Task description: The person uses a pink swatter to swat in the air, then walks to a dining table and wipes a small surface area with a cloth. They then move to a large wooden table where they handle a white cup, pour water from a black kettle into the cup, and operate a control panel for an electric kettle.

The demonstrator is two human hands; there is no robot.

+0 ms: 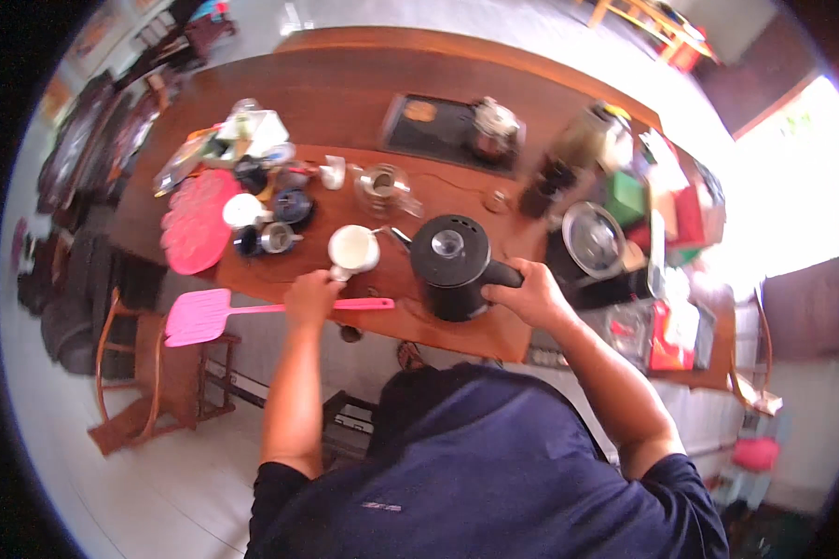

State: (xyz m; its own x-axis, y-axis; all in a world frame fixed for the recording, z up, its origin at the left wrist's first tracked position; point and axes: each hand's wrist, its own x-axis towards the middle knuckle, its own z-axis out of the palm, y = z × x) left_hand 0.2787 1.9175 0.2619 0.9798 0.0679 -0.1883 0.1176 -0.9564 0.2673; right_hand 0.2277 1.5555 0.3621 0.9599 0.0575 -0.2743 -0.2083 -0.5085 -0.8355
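My right hand (529,293) grips the side handle of a black gooseneck kettle (454,269). The kettle's thin spout reaches left to the rim of a white cup (354,250); whether water is flowing cannot be told. My left hand (311,297) has its fingers closed at the cup's handle. A pink fly swatter (199,317) lies along the table's near edge, its handle passing by my left hand. A glass pot (384,189) stands behind the cup. Left of the cup are a metal-rimmed cup (277,238) and a white round item (243,210).
On the wooden table (307,77), a red scalloped mat (199,220) and clutter lie left. At the back is a dark tray (447,129) bearing a pot (494,129). Right stand a round glass lid (593,240), a green box (625,198) and packets. A chair (175,370) stands lower left.
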